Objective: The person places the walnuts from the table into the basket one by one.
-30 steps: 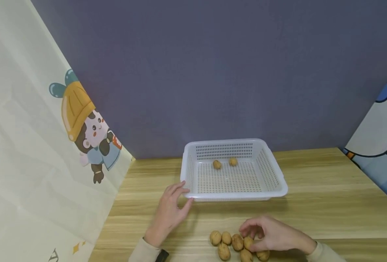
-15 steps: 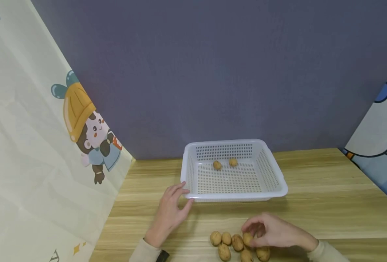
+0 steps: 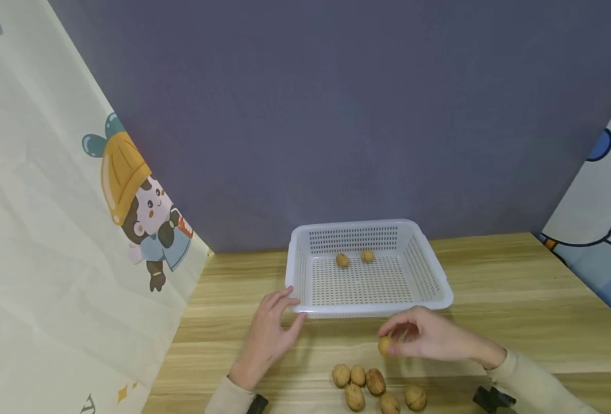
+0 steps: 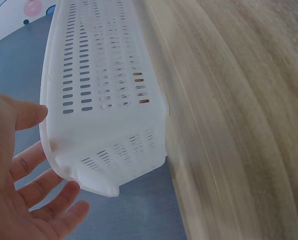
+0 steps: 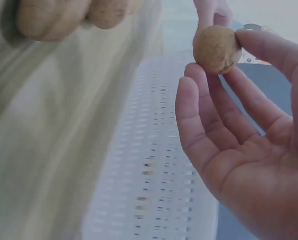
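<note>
A white plastic basket (image 3: 372, 311) with slotted walls stands on the table, two walnuts (image 3: 342, 260) lying inside. At its near left corner my left hand (image 3: 270, 330) holds the rim, thumb on the front side and fingers round the corner; the left wrist view shows the thumb tip against the rim (image 4: 45, 130). My right hand (image 3: 429, 333) pinches a walnut (image 5: 217, 50) between thumb and fingertips, raised off the table just in front of the basket. Several other walnuts (image 3: 375, 382) lie in a loose group near the front edge of the view.
The wooden table (image 3: 512, 299) runs back to a dark blue-grey panel (image 3: 336, 115). A pale sheet with a cartoon figure (image 3: 152, 213) borders the left side, and another printed sheet (image 3: 600, 230) the right.
My right hand has taken a walnut from the group, lifted it and moved it forward towards the basket. The left hand has stayed at the basket's corner.
</note>
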The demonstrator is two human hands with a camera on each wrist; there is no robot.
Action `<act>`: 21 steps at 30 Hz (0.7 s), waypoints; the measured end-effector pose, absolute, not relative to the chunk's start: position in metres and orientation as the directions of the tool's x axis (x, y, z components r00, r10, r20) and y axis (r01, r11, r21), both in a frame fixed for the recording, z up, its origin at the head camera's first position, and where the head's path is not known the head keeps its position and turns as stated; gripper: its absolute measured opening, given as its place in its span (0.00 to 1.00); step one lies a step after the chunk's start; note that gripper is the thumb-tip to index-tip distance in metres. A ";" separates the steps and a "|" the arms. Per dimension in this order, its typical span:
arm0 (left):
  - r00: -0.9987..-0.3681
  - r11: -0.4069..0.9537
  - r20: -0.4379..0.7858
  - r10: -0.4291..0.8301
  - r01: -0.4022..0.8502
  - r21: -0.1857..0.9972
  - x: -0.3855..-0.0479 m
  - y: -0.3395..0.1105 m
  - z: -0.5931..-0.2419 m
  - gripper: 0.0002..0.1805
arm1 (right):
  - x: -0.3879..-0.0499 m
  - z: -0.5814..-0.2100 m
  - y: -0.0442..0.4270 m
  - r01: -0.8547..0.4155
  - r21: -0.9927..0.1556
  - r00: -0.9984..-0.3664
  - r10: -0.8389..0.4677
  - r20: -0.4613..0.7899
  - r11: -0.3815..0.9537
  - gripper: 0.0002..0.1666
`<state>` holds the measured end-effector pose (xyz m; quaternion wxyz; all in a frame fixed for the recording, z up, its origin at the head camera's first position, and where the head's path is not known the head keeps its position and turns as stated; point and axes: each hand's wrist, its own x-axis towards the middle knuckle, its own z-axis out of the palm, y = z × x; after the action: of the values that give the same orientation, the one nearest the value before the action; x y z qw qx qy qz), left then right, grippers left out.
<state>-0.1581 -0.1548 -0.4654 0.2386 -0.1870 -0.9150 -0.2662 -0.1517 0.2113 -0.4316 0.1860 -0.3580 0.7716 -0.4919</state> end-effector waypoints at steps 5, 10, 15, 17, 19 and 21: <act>-0.818 0.790 0.533 0.214 0.466 0.399 -0.158 -0.154 -0.466 0.16 | -0.160 -0.414 0.210 -0.358 -0.897 -0.683 -0.728 0.061 0.261 0.14; -0.818 0.787 0.535 0.212 0.467 0.402 -0.158 -0.154 -0.465 0.16 | -0.170 -0.397 0.211 -0.349 -0.892 -0.706 -0.706 0.048 0.288 0.16; -0.822 0.788 0.531 0.208 0.462 0.406 -0.158 -0.154 -0.465 0.16 | -0.181 -0.380 0.213 -0.347 -0.882 -0.745 -0.665 0.053 0.319 0.19; -0.822 0.788 0.529 0.209 0.462 0.406 -0.158 -0.154 -0.465 0.16 | -0.185 -0.375 0.214 -0.342 -0.879 -0.760 -0.648 0.051 0.332 0.21; -0.821 0.790 0.531 0.210 0.462 0.402 -0.158 -0.154 -0.465 0.16 | -0.190 -0.370 0.214 -0.340 -0.874 -0.769 -0.638 0.046 0.347 0.22; -0.820 0.789 0.533 0.210 0.464 0.402 -0.158 -0.154 -0.466 0.16 | -0.195 -0.365 0.214 -0.341 -0.866 -0.777 -0.628 0.041 0.366 0.22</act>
<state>-0.1583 -0.1539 -0.4657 0.2373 -0.1841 -0.9156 -0.2673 -0.1949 0.2138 -0.3652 0.1503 -0.2983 0.8128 -0.4774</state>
